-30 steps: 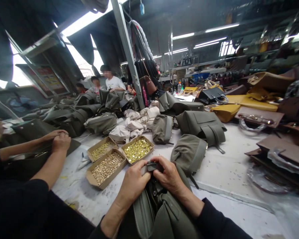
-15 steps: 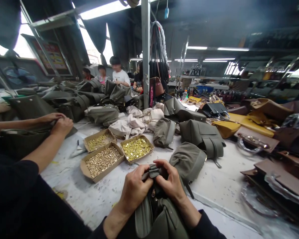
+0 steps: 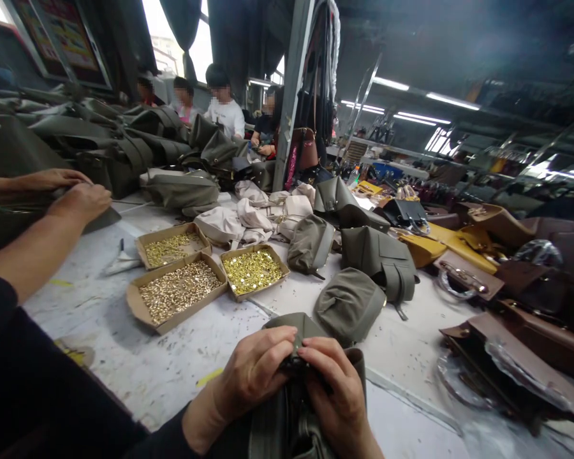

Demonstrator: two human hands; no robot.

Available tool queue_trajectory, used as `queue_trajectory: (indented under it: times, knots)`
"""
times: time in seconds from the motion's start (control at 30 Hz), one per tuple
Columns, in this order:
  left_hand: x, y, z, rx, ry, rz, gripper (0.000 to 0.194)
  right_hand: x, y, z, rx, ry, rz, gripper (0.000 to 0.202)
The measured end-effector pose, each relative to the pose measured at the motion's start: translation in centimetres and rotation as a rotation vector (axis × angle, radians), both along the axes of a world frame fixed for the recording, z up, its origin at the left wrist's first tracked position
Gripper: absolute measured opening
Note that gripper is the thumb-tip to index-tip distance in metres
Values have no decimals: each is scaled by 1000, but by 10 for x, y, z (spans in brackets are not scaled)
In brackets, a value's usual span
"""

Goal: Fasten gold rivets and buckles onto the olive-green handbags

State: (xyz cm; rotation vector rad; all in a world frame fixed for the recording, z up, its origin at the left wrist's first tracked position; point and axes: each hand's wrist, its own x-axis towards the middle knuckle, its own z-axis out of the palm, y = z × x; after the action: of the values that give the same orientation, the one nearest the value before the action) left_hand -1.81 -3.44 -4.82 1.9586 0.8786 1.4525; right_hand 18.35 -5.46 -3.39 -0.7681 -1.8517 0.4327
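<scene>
Left hand (image 3: 253, 366) and right hand (image 3: 335, 382) both pinch green bag (image 3: 291, 323), near. Box (image 3: 196, 311) of gold bits (image 3: 179, 290) left, farther. Green pouch (image 3: 349, 306) just past hands, right.

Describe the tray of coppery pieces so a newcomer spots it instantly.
On the white table, beyond and left of the person's left hand, three cardboard trays sit grouped. It is the tray nearest the camera; its coppery pieces set it apart from its neighbours' yellower gold ones.
</scene>
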Motion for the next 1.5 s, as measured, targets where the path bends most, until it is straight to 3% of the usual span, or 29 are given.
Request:
queue_trajectory:
  times: [0.13, 0.3, 0.53, 0.73, 0.9, 1.1, 1.3, 1.5]
  knots:
    - [-2, -3, -11, -185, -113, -135, 30, 3, -12, 0, 63, -27, -72, 49]
    - [-5, -4, -21, -74, -28, -130, 39, 0, -12, 0, 118, -38, -33, 57]
    - [-1, -2, -1, 130, 103, -122, 42, 3, -13, -1, 68, -90, 17, 59]
    - [5, 1, 14, 376, 196, -12, 43, 4, -13, 1, 51, -108, 13, 60]
    - [8, 4, 19, 379, 234, -41, 36, 2, -12, 1, 97, -104, -23, 50]
    - [9, 10, 15, 500, 234, -84, 12, -1, -9, 7, 177, -137, -60, 28]
    - [8, 9, 13, 452, 303, -112, 13, -1, -4, 11, 203, -161, -58, 22]
    - [11, 6, 16, 454, 293, -104, 16, 7, -4, -7, 247, -163, -58, 28]
